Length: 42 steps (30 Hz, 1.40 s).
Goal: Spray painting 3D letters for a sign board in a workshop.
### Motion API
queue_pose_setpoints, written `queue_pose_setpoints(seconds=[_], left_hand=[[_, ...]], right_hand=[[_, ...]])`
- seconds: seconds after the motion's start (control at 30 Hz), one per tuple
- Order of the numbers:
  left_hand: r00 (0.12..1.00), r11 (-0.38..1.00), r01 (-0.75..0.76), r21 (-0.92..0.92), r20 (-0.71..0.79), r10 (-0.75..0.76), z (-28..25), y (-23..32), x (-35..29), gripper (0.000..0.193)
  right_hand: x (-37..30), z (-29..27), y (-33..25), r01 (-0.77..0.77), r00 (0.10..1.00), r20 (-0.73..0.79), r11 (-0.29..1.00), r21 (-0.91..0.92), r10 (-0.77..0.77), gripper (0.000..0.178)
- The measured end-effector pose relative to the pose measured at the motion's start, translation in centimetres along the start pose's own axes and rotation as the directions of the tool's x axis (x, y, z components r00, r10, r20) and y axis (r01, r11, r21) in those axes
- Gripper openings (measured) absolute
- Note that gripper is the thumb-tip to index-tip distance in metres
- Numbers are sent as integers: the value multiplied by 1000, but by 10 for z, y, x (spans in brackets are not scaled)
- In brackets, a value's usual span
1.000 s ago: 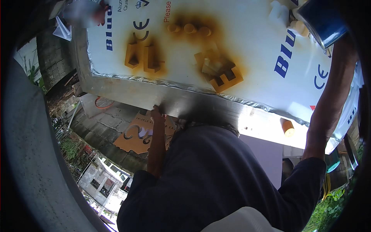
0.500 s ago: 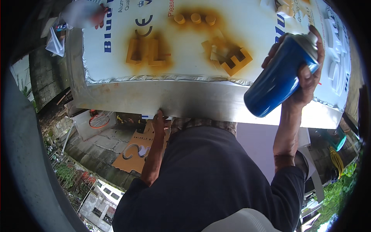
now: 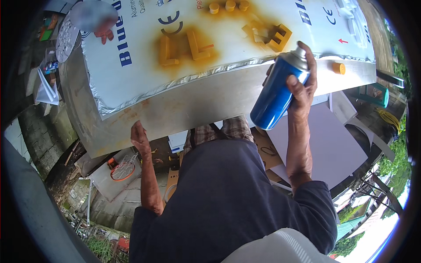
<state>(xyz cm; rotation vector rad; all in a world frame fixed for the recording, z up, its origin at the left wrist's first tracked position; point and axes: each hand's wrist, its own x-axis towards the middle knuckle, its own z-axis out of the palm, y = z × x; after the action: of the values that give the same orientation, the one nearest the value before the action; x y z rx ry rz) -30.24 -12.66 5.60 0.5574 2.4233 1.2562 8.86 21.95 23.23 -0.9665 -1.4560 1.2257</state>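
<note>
My right hand (image 3: 303,92) is wrapped round a blue spray can (image 3: 277,96) with a silver top, its index finger on the nozzle. The can tilts above the near edge of a white printed board (image 3: 144,79). Two L-shaped pieces (image 3: 197,50) sprayed ochre yellow stand on the board, with an E-shaped letter (image 3: 280,38) to their right. Several small round yellow pieces (image 3: 230,5) lie farther back. At the near left edge of a metal sheet (image 3: 184,98) is my left hand (image 3: 140,138), its fingers pressed together with nothing visible in them.
A yellow cap (image 3: 339,68) rests on the metal sheet at right, with white letter pieces (image 3: 351,19) beyond it. Below the table are a basketball hoop (image 3: 123,171), a large pale lilac sheet (image 3: 318,142) and a green plastic thing (image 3: 375,95). A reddish shape beside a blur lies upper left.
The view has turned and shifted. My right hand with the can appears farther left and lower against the board. My left hand has moved left along the sheet's edge. The yellow cap now shows.
</note>
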Motion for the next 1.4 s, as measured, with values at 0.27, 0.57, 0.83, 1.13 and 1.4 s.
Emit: queue_pose_setpoints(seconds=[0.27,0.57,0.83,1.13,1.4], left_hand=[[973,991,-136,-5,-191,132,-66,-58,55,34],[828,868,-496,2,-302,473,-118,-82,179,41],[873,767,-322,555,-140,467,-160,-110,351,39],[706,473,-568,674,103,701,-136,-135,396,38],[705,427,-560,710,137,696,-140,-144,397,37]], right_hand=[[11,34,-2,0,989,-146,998,57,8,77],[21,99,-45,-47,967,-153,732,680,204,67],[-12,186,-33,-113,926,-325,964,240,190,76],[43,215,28,213,927,165,108,-971,-338,72],[86,210,69,336,902,347,-88,-938,-256,75]])
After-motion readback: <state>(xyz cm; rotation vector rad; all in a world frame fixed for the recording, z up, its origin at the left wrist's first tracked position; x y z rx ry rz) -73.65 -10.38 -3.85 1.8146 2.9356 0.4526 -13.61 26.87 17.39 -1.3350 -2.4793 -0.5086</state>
